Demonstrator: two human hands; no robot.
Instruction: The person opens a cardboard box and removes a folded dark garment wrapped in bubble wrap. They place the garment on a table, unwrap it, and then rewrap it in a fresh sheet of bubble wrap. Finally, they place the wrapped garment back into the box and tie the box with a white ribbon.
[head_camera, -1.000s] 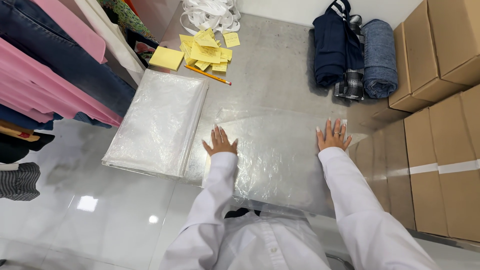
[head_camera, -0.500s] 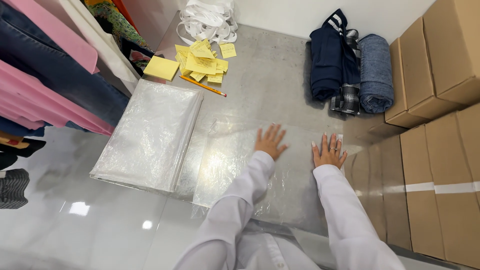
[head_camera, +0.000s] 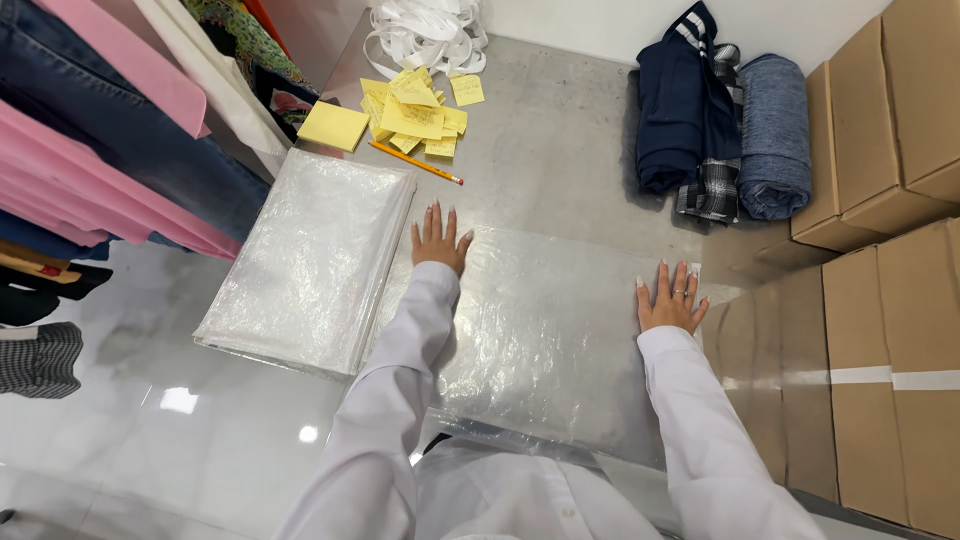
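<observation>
A large clear plastic bag (head_camera: 550, 330) lies flat on the grey floor in front of me. My left hand (head_camera: 438, 238) presses flat on its far left corner, fingers spread. My right hand (head_camera: 670, 298) presses flat on its right edge, fingers together, a ring on one finger. Both arms wear white sleeves. Neither hand grips anything. Just left of the bag lies a stack of more clear plastic bags (head_camera: 310, 255).
Yellow sticky notes (head_camera: 410, 115) and a pencil (head_camera: 415, 162) lie beyond the bags, with white straps (head_camera: 425, 30) behind. Folded dark clothes (head_camera: 725, 120) sit at the far right. Cardboard boxes (head_camera: 880, 260) line the right side. Hanging garments (head_camera: 110, 140) fill the left.
My left hand has slid left and farther out to the bag's far left corner. My right hand has shifted a little to the right edge. The hands are now wide apart.
</observation>
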